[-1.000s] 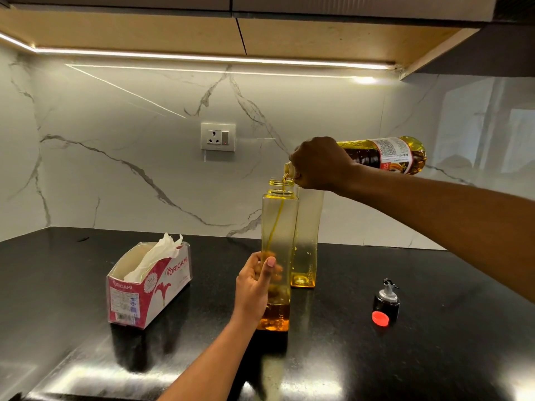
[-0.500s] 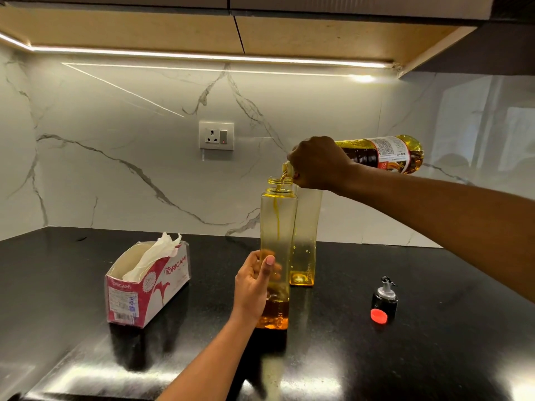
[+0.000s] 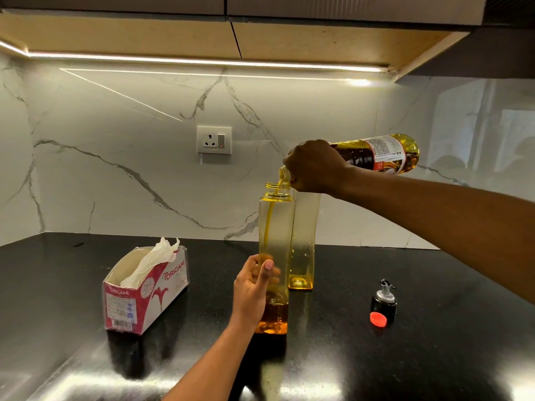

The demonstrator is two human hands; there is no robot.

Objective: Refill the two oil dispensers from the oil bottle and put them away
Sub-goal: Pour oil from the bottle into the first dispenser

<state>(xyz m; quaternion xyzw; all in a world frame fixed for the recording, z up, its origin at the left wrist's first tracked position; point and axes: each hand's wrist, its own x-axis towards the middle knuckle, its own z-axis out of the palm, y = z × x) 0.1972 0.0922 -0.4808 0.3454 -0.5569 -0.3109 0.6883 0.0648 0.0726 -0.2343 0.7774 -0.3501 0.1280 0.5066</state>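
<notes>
At counter (image 3: 434, 357) centre, front dispenser (image 3: 276, 227) upright, left hand (image 3: 252, 285) fingers wrapped round it. Above it, right hand (image 3: 314, 166) fingers grip oil bottle (image 3: 382, 153), tipped in from 2 o'clock. Stream steady as second ago, level barely up; rear dispenser (image 3: 304, 256) nearly empty: long pour left.

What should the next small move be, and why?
Probably hold the oil bottle at this tilt with the right hand: the front dispenser, gripped by the left hand, has oil only near its base, and the stream enters its open neck. The rear dispenser is almost empty.
</notes>
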